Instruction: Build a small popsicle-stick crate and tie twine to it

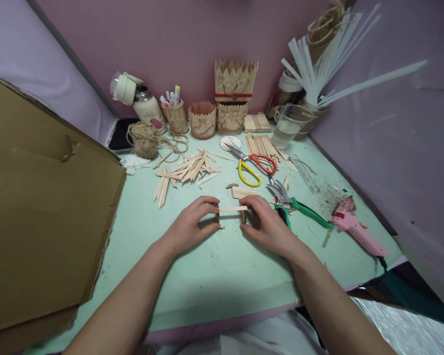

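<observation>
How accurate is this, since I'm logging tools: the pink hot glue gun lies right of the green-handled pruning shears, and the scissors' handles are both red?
The scissors do not have two red handles: the head view shows one red and one yellow. The pink hot glue gun does lie right of the green-handled pruning shears.

Place: a small craft corner; shown by: a green table [214, 286] with wood sticks [194, 167], a ball of string [147, 145], scissors [245, 156], cutters [283, 197] and a pink glue gun [359, 233]; also: little cups [203, 124] covered in wood bits, by a pink wall [163, 39]
</observation>
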`<state>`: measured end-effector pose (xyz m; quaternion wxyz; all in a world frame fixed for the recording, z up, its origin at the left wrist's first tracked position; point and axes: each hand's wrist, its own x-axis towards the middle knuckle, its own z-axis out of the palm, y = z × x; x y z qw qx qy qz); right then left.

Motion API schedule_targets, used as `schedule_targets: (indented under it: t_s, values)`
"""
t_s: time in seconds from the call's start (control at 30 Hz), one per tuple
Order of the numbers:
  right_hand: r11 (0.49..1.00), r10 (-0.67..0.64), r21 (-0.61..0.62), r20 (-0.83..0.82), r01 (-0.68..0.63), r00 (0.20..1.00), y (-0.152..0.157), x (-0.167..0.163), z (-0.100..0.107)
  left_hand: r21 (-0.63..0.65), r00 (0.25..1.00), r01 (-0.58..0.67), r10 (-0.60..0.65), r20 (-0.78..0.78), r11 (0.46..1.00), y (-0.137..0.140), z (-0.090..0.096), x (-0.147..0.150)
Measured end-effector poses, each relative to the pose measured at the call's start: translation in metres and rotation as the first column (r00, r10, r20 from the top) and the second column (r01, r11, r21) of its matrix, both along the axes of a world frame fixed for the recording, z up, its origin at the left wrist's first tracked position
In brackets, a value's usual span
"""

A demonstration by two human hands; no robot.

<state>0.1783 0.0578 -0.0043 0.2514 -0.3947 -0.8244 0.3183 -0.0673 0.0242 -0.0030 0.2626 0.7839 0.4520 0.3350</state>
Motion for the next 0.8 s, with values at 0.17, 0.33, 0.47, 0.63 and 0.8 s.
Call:
schedule_targets:
  t_s: [0.17, 0.33, 0.47, 0.63, 0.8]
  values:
    - [1.000, -0.003, 0.004, 0.002, 0.003, 1.000, 0.0001, -0.0001, -0.0008, -0.004, 1.000, -0.003, 0.003, -0.006, 1.000, -0.0002, 0.0007, 0.0005]
    - [1.000, -0.004, -0.003, 0.017, 0.004, 1.000, 0.0001, 0.0004, 0.0000, -0.005, 1.000, -0.003, 0.003, -0.003, 1.000, -0.0005, 0.0000, 0.0000]
    - [1.000, -0.005, -0.005, 0.011, 0.005, 1.000, -0.0004, 0.0005, 0.0010, -0.004, 1.000, -0.004, 0.004, -0.004, 1.000, -0.0005, -0.0008, -0.0001]
    - [1.000, -0.006, 0.005, -0.007, 0.006, 1.000, -0.0005, 0.0001, 0.0010, -0.005, 1.000, -0.005, 0.005, -0.003, 1.000, -0.0004, 0.0000, 0.0005]
    - [1.000, -0.011, 0.007, -0.014, 0.011, 1.000, 0.0002, 0.0002, 0.0000, 0.000, 1.000, -0.004, 0.004, 0.000, 1.000, -0.0003, 0.0004, 0.0008]
